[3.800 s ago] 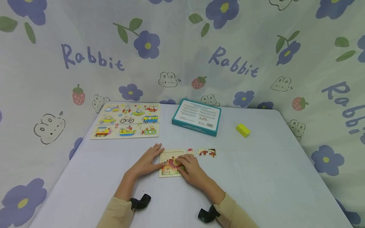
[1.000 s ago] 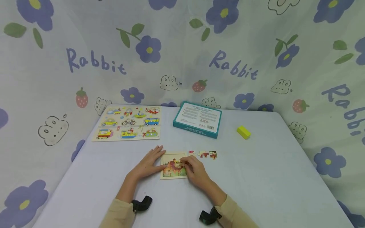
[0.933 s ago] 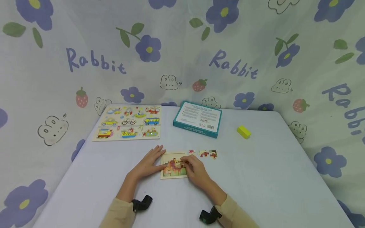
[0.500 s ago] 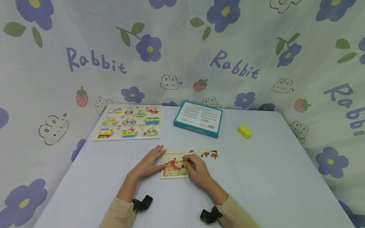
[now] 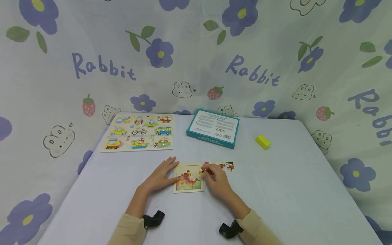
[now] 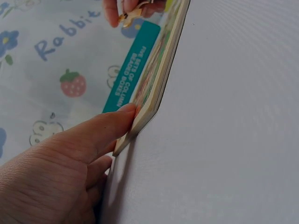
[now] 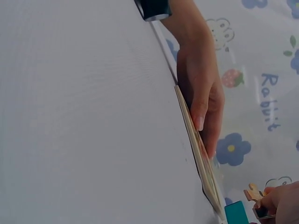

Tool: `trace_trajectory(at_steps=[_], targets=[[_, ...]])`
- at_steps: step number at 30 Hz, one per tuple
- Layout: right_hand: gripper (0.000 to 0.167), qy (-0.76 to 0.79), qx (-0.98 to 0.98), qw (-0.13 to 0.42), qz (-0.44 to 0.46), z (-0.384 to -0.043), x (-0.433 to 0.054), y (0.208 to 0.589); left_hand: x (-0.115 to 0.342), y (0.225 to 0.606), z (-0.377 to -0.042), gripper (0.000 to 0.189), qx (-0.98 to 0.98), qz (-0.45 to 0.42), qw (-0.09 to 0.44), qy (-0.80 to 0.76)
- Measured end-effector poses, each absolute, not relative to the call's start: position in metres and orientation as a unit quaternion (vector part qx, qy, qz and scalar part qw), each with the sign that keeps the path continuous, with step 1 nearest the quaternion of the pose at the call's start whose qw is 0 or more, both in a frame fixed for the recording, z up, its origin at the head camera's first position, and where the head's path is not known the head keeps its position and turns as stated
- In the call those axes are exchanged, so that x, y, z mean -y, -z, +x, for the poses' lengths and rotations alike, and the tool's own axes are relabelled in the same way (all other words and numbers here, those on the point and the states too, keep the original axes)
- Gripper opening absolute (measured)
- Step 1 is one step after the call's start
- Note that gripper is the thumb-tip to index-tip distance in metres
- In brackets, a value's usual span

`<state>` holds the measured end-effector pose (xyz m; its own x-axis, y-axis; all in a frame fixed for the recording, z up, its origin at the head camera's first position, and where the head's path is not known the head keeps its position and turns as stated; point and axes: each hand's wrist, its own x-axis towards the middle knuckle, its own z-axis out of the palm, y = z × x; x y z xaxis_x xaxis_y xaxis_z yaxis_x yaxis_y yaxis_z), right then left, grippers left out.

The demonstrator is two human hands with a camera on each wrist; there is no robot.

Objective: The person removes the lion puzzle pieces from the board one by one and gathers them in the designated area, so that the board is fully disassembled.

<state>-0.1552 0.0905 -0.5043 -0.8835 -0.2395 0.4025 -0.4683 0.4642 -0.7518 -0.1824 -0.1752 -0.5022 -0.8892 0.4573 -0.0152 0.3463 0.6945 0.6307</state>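
At the far left of the white table point(image 5: 291, 190), a vehicle puzzle board point(image 5: 137, 132) lies flat, its cut-out pictures facing up. Nearer the person, the left hand point(image 5: 159, 175) rests against the left side of a square puzzle tray point(image 5: 188, 191); its fingers are extended along the edge and its thumb lies over the rim, steadying rather than clutching. The tray looks like thin wood, stiff and light, apt to slide on the cloth if nudged, so the raised border is the sensible place to hold it. Fitted pieces cover its lower part, while pale base shows above them.

Just at the tray's right edge, lifted clear of it, is a puzzle piece point(image 6: 131, 17), pinched between the thumb and fingers of the right hand point(image 5: 218, 182). The piece seems rigid and nearly weightless, smooth on its printed face; a fingertip grip on opposite edges should suit it, with care for the narrow knobs, which could chip under a twist.

Beyond the right hand, a teal box point(image 5: 212, 128) lies flat near the table's back edge. A few loose pieces point(image 5: 230, 166) lie in a row, partly hidden by that hand. Farther right sits a yellow block point(image 5: 263, 142).
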Motion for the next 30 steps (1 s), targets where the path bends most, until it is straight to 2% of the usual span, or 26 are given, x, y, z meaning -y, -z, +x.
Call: trace_trajectory(at_steps=[18, 30], targets=[[0.019, -0.456, 0.864, 0.134, 0.169, -0.158, -0.124, 0.495, 0.175, 0.501, -0.181, 0.074, -0.916, 0.219, 0.091, -0.324], [0.016, -0.437, 0.877, 0.115, 0.16, -0.158, -0.149, 0.495, 0.175, 0.5, -0.181, 0.073, -0.913, 0.234, 0.077, -0.325]])
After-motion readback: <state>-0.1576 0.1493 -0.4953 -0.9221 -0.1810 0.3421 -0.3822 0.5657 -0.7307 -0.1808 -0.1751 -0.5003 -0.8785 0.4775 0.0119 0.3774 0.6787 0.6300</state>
